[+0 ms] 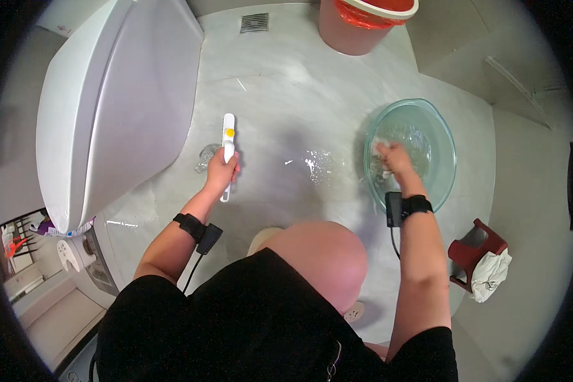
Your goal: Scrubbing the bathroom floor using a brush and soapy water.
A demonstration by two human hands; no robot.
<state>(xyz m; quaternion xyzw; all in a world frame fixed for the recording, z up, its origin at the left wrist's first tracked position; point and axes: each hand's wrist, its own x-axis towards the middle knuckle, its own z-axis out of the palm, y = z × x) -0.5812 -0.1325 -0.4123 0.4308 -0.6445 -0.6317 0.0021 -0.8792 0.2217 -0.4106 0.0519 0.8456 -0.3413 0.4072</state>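
My left hand (222, 169) grips a white plastic handle (228, 123) with a round yellow button, held upright in the picture over the floor. Beside that hand, to its left, lies a crumpled, clear, shiny piece (207, 158), whose material I cannot settle. On the right, a translucent green plastic basin (451, 157) holds some water. Inside its rim is my right hand (397, 160), slightly blurred, with its fingers closed around a small whitish, cloth-like piece (387, 174). Most of that piece is hidden by the fingers.
A white toilet (148, 86) stands at the left. At the back are a floor drain (254, 23) and a pink bucket (346, 31) with a red liner. A dark red stool (475, 250) bearing white fabric (491, 274) is at the right. Water wets the floor (317, 167).
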